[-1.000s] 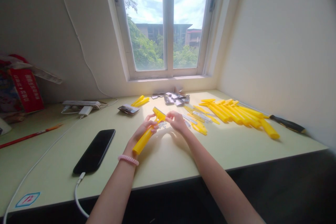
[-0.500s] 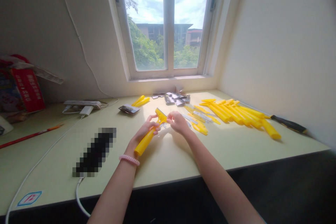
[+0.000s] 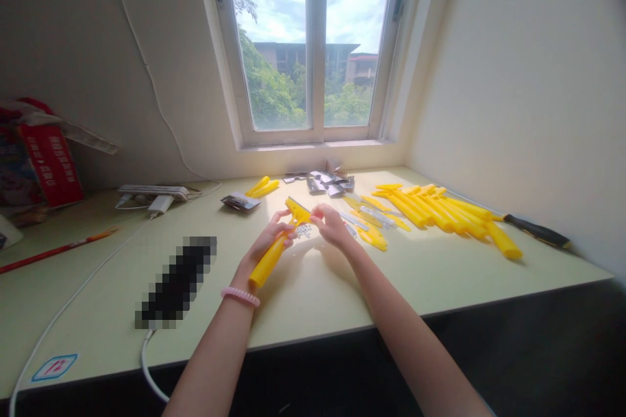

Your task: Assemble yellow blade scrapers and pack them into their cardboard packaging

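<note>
A yellow scraper [image 3: 270, 260] with a wide head is gripped in my left hand [image 3: 272, 236], its handle slanting down toward my wrist. A thin grey strip runs along the edge of its head. My right hand [image 3: 330, 224] has its fingers pinched at the right end of the head; whatever lies between the fingertips is too small to make out. Just beneath the scraper, small metal screws [image 3: 304, 231] lie in a loose pile. Right of my right hand are flat yellow pieces [image 3: 372, 238] and clear plastic pieces [image 3: 379, 216].
Yellow handles [image 3: 430, 212] lie in a row at the right, beside a black-handled screwdriver [image 3: 536, 230]. Dark blade packets [image 3: 327, 184] are heaped near the window; another packet [image 3: 240, 202] lies by yellow handles [image 3: 263, 187]. A power strip [image 3: 154, 193], cable and pixelated dark object [image 3: 178, 283] occupy the left.
The scraper's head has shifted slightly up and left in my left hand, showing more of the screws. My right hand stays pinched at the head's right end.
</note>
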`<control>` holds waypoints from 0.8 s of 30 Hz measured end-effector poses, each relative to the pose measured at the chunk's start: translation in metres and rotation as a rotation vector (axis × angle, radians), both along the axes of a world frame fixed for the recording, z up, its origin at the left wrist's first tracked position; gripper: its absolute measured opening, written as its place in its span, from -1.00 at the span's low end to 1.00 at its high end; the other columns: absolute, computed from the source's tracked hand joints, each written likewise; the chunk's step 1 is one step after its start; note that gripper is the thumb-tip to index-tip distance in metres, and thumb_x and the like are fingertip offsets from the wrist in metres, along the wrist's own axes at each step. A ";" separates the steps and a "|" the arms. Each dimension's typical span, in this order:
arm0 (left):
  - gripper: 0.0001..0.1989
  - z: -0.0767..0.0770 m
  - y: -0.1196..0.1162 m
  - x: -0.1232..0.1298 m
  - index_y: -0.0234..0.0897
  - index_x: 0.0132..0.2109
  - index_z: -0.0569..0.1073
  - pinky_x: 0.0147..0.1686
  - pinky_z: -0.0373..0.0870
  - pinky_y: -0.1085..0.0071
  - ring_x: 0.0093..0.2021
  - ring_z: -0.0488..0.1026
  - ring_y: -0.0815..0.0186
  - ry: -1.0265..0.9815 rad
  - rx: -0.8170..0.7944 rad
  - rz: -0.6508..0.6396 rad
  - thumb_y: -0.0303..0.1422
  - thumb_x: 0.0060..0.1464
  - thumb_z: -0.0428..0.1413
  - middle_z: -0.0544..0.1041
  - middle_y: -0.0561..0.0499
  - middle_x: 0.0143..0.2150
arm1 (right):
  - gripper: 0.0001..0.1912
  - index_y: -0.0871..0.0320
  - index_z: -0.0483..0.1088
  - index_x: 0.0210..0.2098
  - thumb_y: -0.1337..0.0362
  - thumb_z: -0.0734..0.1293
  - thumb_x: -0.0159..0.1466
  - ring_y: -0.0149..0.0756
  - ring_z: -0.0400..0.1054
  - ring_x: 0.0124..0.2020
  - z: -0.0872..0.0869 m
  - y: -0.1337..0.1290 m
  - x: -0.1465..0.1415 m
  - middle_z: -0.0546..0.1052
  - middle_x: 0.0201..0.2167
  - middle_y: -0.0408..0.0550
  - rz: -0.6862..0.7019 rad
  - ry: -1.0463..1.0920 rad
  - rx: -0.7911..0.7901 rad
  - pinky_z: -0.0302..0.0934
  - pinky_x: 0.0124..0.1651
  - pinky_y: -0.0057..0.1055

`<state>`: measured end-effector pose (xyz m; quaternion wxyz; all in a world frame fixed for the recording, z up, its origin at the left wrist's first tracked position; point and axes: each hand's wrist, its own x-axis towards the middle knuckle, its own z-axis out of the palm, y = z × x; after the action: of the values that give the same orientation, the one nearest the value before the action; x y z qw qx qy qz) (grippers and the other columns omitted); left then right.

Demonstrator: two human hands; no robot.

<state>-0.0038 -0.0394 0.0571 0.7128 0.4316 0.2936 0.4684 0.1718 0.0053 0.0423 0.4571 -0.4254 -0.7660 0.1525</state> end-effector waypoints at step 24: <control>-0.51 -0.002 0.000 0.000 -0.24 0.03 0.17 -0.62 0.13 0.65 -0.58 0.23 0.54 0.000 -0.019 0.022 -0.53 -0.09 0.06 0.30 0.07 -0.45 | -0.89 0.17 0.34 -0.52 0.30 0.24 0.11 -0.40 0.24 -0.45 0.000 -0.001 0.001 0.41 -0.52 -0.15 -0.028 -0.011 0.002 0.12 -0.34 -0.44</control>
<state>-0.0037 -0.0393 0.0556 0.7115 0.4218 0.3029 0.4733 0.1725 0.0041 0.0426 0.4553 -0.4363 -0.7628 0.1431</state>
